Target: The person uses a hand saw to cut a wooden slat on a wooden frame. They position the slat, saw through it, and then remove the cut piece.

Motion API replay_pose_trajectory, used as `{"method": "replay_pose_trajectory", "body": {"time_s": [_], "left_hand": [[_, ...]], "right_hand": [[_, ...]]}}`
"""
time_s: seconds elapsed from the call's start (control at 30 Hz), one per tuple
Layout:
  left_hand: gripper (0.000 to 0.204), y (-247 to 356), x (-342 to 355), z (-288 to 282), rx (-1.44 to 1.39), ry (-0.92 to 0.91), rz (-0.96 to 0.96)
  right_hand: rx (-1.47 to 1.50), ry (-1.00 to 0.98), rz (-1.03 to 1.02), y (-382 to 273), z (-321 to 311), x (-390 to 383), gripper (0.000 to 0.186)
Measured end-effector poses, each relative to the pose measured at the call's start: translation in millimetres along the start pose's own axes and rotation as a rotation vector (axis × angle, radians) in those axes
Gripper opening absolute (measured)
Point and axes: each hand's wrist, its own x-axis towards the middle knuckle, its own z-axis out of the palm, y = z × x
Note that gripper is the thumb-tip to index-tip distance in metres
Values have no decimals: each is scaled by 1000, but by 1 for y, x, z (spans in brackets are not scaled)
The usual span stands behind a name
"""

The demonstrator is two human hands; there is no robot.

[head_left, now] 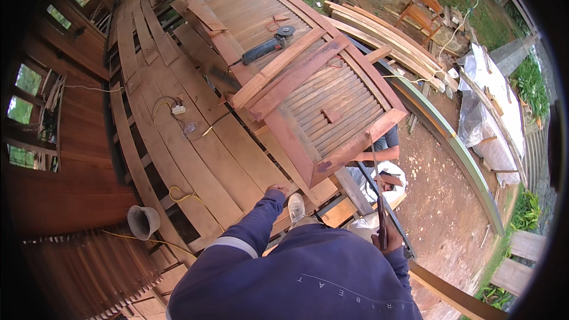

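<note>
My right hand (pixel 389 242) is closed round the dark brown handle of a long, thin-bladed tool (pixel 381 216), whose exact kind I cannot tell. Its narrow blade points away from me, the tip overlapping the near right edge of a louvred wooden panel (pixel 296 175) with a reddish frame. My left hand (pixel 277 189) hangs left of my shoe, near the panel's closest corner, its fingers curled and no object showing in them. Across the panel lie two boards (pixel 284 65). An angle grinder (pixel 264 48) rests beyond them, and a small wooden offcut (pixel 330 116) sits on the nearer slats.
Gaps run between the floor planks (pixel 178 142) at left, where a yellow cord (pixel 189 195) and a grey bucket (pixel 144 223) lie. Another person's forearm (pixel 382 154) shows past the panel, above a white sack (pixel 400 172). A curved metal beam (pixel 450 136) borders the lower ground.
</note>
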Motion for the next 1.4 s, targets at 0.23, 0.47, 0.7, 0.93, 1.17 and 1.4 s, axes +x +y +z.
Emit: {"method": "replay_pose_trajectory", "body": {"time_s": [0.23,0.47,0.7,0.93,1.17,1.4], "left_hand": [[24,-64,37,-31,208,-48,59],[27,-120,74,-41,175,-199,-12],[30,-37,36,-31,763,-385,-20],[38,19,54,-31,1311,-480,430],[31,88,19,-52,1261,-712,573],[36,74,28,-145,1246,-757,544]], "right_hand": [[28,115,1,-23,22,1,26],[99,128,30,-34,30,0,20],[211,400,223,-37,35,-24,11],[364,613,274,-51,75,-42,11],[427,866,620,-57,169,-104,9],[742,1103,925,-111,271,-182,9]]}}
